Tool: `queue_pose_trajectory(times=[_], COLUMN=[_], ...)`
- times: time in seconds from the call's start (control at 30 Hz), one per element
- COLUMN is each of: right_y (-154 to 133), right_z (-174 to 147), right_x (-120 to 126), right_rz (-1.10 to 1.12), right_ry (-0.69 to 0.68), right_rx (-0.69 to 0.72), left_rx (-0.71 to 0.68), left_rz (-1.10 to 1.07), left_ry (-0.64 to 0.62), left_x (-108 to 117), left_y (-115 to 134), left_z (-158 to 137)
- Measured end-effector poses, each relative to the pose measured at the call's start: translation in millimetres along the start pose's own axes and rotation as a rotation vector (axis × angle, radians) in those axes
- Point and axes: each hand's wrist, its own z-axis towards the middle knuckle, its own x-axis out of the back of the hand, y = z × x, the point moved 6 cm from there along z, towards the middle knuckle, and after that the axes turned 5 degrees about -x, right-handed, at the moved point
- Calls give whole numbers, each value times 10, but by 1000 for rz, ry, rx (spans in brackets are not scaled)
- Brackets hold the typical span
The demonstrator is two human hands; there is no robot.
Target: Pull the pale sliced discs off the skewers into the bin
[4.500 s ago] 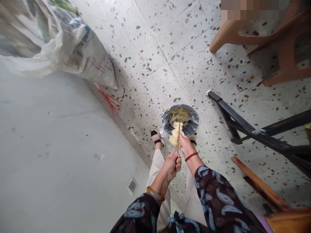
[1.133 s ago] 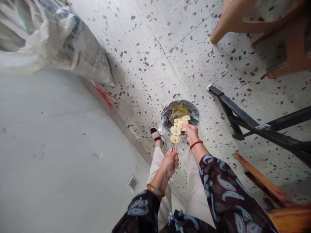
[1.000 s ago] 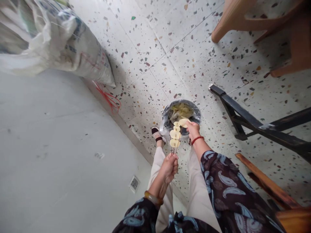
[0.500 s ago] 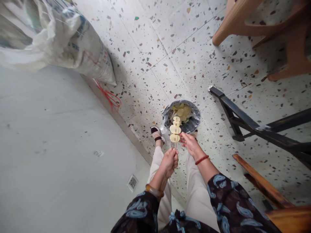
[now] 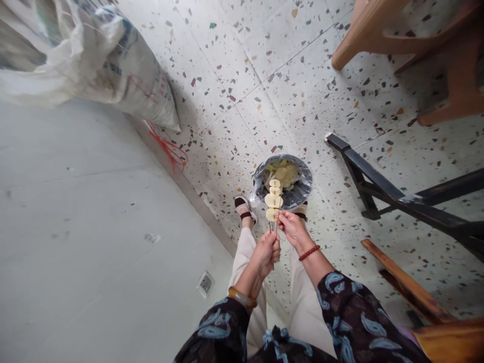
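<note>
pale-yellow, flat oval slices (image 5: 274, 200) on thin brown sticks (image 5: 273, 226) lie just beyond the left hand (image 5: 266, 250), whose grip clasps the stick ends; the right hand (image 5: 293, 227) adjoins the lowest slice, its exact pinch indiscernible. behind: round, dark, plastic-lined bin (image 5: 301, 191).

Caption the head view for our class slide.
Left hand grips skewers, right hand at the pale slices, over a bin.

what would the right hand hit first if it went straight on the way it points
The right hand would likely meet the lowest pale slice on the skewers first; its fingers look right beside it, though depth is unclear.
</note>
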Motion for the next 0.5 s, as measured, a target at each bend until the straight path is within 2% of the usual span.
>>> queue_pose_trajectory(times=[0.37, 0.5], right_y=[92, -35], right_z=[149, 327], right_x=[-15, 60], right_rz=[31, 44], right_ry=[182, 253], right_rx=[74, 116], left_rx=[37, 77], left_rz=[-51, -33], left_ry=[68, 61], left_x=[-33, -55], left_y=[20, -98], left_z=[59, -3])
